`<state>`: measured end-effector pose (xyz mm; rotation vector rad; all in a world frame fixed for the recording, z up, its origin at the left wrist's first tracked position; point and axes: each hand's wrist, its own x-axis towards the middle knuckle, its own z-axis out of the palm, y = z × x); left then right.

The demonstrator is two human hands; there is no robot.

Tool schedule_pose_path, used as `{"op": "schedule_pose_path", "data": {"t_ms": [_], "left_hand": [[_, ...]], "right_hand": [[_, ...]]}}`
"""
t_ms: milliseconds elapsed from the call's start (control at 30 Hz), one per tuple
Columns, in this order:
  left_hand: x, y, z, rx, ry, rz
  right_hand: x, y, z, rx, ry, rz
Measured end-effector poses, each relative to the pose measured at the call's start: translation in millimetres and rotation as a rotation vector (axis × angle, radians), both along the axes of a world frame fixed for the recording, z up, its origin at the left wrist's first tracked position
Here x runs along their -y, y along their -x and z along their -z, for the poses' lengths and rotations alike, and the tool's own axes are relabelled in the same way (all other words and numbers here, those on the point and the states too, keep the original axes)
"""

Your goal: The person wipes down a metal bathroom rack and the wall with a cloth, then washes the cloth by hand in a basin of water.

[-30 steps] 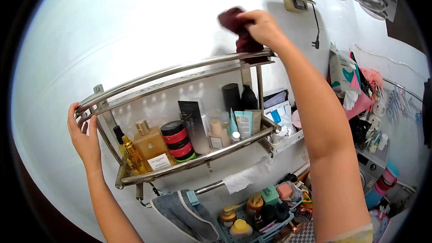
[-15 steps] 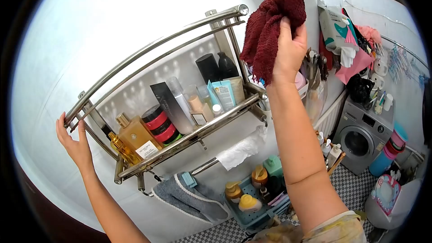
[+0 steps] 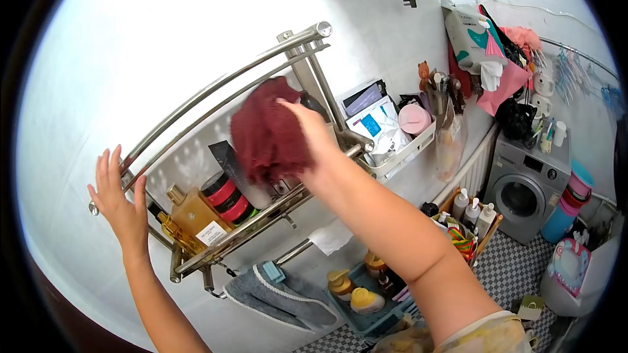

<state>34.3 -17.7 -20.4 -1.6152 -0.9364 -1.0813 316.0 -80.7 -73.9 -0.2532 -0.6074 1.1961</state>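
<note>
Near the left end of the metal wall rack (image 3: 229,80), my left hand (image 3: 121,199) has its fingers spread at the upper rail. My right hand (image 3: 307,132) grips a dark red cloth (image 3: 268,134) in front of the rack's right half, hiding several items there. On the lower shelf stand a golden bottle (image 3: 199,212), a red and black jar stack (image 3: 226,196) and a dark box (image 3: 226,160). A black bottle (image 3: 314,103) shows partly behind my right hand.
Right of the rack is a white basket (image 3: 409,150). Below hang a grey towel (image 3: 281,297) and a white cloth (image 3: 330,238), above a blue basket (image 3: 373,320) of bottles. A washing machine (image 3: 523,186) stands at the right.
My right hand has brought the red cloth down and left, from above the rack's right end to in front of the shelf. My left hand's fingers have spread and lifted.
</note>
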Motion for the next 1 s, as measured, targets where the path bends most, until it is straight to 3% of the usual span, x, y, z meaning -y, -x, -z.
{"op": "schedule_pose_path", "data": {"t_ms": [67, 133, 200, 300, 433, 500, 600, 667, 733, 867, 933, 967, 1000], "left_hand": [[0.8, -8.9, -3.0, -0.032, -0.027, 0.058], [-1.0, -9.2, -6.3, -0.022, 0.159, 0.071], [-6.7, -6.4, -6.2, -0.031, 0.095, 0.088], [-9.0, -4.2, -5.5, -0.041, 0.087, 0.097], [-7.1, -7.9, -3.8, -0.028, 0.057, 0.126], [-7.9, -8.1, -4.1, -0.028, 0.057, 0.134], [-10.6, -6.1, -4.0, -0.052, 0.029, 0.093], [-10.8, -6.0, -4.2, -0.053, 0.034, 0.089], [-11.6, -5.0, -5.2, -0.056, 0.034, 0.087], [-11.8, -4.3, -4.8, -0.048, 0.055, 0.082], [-10.7, -6.1, -3.3, -0.032, 0.044, 0.115], [-10.5, -6.3, -3.2, -0.032, 0.049, 0.108], [-10.6, -6.6, -4.2, -0.034, 0.052, 0.110]], "right_hand": [[-10.9, 8.9, -16.1, -0.007, -0.021, -0.038], [-8.7, 3.7, -21.3, -0.019, -0.045, -0.021], [-3.4, -5.1, -24.5, -0.115, -0.029, 0.013], [-37.8, -40.1, -13.0, -0.278, -0.221, -0.018], [-74.5, -79.4, 0.5, -0.270, -0.449, 0.025], [-58.9, -81.3, -8.0, -0.275, -0.435, 0.042], [-26.7, -41.3, -18.5, -0.321, -0.174, 0.189], [-32.8, -8.7, -18.6, -0.188, -0.048, 0.262], [-49.1, 9.8, -14.9, -0.171, -0.132, 0.115], [-27.1, -15.3, -14.3, -0.221, -0.026, -0.019], [-35.6, -38.6, -12.6, -0.279, -0.221, -0.014], [-100.0, -66.3, 1.5, -0.062, -0.604, 0.236], [-126.7, -77.8, 8.8, 0.069, -0.789, 0.357]]}}
